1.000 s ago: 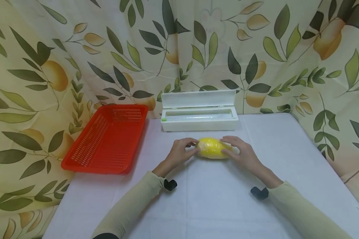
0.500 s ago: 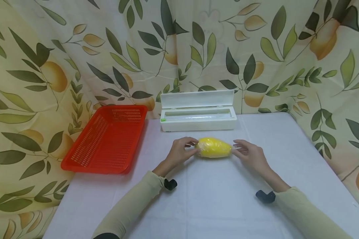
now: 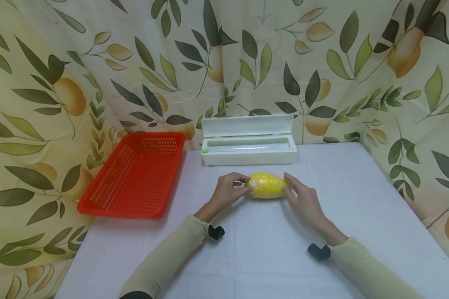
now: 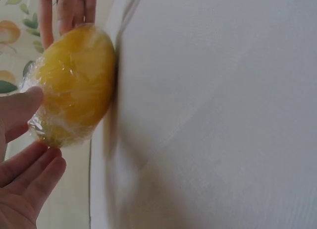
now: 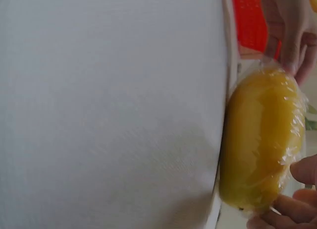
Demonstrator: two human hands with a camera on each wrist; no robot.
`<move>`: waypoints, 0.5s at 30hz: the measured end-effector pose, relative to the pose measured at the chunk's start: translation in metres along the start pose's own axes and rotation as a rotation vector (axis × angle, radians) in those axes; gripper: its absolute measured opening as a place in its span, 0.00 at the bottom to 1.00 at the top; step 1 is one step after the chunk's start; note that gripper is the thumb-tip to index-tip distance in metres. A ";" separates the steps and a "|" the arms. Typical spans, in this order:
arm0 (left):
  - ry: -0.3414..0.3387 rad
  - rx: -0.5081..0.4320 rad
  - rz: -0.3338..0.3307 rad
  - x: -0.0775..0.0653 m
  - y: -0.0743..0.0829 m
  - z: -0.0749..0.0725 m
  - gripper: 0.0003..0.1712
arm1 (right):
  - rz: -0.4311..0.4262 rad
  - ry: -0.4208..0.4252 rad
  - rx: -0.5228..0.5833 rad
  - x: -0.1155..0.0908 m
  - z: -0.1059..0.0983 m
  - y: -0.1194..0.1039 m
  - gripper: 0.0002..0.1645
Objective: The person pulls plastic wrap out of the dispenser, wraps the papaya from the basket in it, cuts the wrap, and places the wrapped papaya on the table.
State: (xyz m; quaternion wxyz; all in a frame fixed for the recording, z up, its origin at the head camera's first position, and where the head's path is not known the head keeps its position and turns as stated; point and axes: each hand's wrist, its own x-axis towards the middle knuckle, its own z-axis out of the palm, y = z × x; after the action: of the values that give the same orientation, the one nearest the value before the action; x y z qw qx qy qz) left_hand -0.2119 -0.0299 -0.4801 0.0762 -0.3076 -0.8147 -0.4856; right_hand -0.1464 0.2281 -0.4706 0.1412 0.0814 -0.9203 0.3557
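Note:
A yellow mango (image 3: 267, 185) wrapped in clear cling film lies on its side on the white-covered table, in front of the white box. My left hand (image 3: 225, 192) holds its left end between thumb and fingers. In the left wrist view, crinkled film (image 4: 52, 127) bunches at that end, between my thumb and the fingers below. My right hand (image 3: 304, 204) holds the other end, with the fingertips behind the fruit partly hidden. The right wrist view shows the thumb against the film and the fingers curled under the greenish end of the mango (image 5: 260, 140).
A white cling film box (image 3: 248, 158) with its lid (image 3: 247, 126) raised stands behind the mango, a film roll inside and a green tab at its left. A red plastic basket (image 3: 134, 182) sits at the table's left. Leaf-patterned cloth (image 3: 321, 54) hangs around the table.
My right hand moved off to the right end, its fingers at the film there, then came back in against the mango. My left hand has stayed at the left end.

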 end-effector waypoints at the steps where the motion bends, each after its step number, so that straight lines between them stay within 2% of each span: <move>1: 0.006 -0.003 0.002 0.000 -0.001 0.001 0.17 | -0.008 0.003 -0.011 0.000 0.002 -0.001 0.30; 8: 0.030 0.014 0.037 0.000 -0.002 0.004 0.17 | -0.023 -0.004 -0.068 -0.002 0.009 -0.001 0.32; 12: 0.003 0.052 0.035 -0.003 -0.002 0.002 0.18 | -0.019 -0.026 -0.055 -0.002 0.007 0.002 0.32; 15: -0.030 0.104 0.035 -0.005 0.000 -0.005 0.19 | -0.028 -0.041 -0.046 -0.002 0.003 0.005 0.33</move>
State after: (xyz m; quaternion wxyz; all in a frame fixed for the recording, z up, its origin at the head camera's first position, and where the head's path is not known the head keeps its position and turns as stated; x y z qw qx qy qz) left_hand -0.2088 -0.0360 -0.4792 0.0882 -0.3246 -0.8344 -0.4367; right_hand -0.1467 0.2297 -0.4762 0.1291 0.0983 -0.9297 0.3306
